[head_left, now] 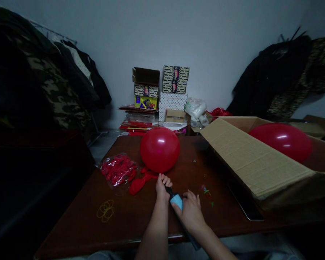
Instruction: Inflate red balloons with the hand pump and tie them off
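Observation:
An inflated red balloon (pixel 160 150) stands above the dark table (pixel 130 224), its neck pinched in my left hand (pixel 163 186). The black tip of a blue and black hand pump (pixel 176 202) reaches my left hand's fingers; whether it sits inside the balloon's neck is hidden. My right hand (pixel 191 213) lies against the pump's blue part, its thumb on it and its other fingers spread apart. Uninflated red balloons (pixel 139 183) lie left of my left hand, beside a clear bag of red balloons (pixel 118 169).
Yellow rubber bands (pixel 105 211) lie at the front left. Small coloured bands (pixel 206 190) are on the right. A large open carton (pixel 256 155) holds another inflated red balloon (pixel 283 141); a phone-like dark slab (pixel 245 202) lies below it. Stacked boxes (pixel 174 81) stand behind.

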### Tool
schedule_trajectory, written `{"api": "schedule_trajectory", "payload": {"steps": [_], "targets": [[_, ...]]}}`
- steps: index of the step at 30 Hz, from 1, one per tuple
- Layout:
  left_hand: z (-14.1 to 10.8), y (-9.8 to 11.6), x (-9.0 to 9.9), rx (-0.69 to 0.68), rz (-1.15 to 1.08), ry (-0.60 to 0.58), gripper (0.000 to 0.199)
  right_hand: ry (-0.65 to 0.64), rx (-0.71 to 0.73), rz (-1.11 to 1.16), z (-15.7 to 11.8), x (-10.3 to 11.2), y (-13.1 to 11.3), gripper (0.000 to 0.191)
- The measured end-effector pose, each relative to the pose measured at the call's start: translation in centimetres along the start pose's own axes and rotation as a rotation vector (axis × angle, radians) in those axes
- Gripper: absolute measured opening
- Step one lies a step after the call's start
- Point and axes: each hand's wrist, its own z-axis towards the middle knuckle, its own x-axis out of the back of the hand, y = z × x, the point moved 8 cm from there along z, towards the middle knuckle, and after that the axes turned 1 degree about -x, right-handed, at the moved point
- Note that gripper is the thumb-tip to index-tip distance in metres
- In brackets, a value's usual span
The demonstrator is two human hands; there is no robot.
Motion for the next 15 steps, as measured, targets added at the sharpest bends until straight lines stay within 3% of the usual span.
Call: {"api": "schedule_trajectory", "payload": {"steps": [5,12,15], "targets": [[-0.1,0.3,0.1,-0.033,-0.026,0.011,0.033,-0.01,0.046,-0.042,-2.0,0.6,1.2,0.044],[-0.1,0.3,0.1,-0.038,-0.026,0.009,0.033,-0.092,0.053,-0.051,-8.1,-0.1,7.0,0.049],[-0.2,0.2,0.1,-0.026,-0.031,0.003,0.033,-0.158,0.074,-0.007,-9.5,-0.7,8.9,0.051]]}}
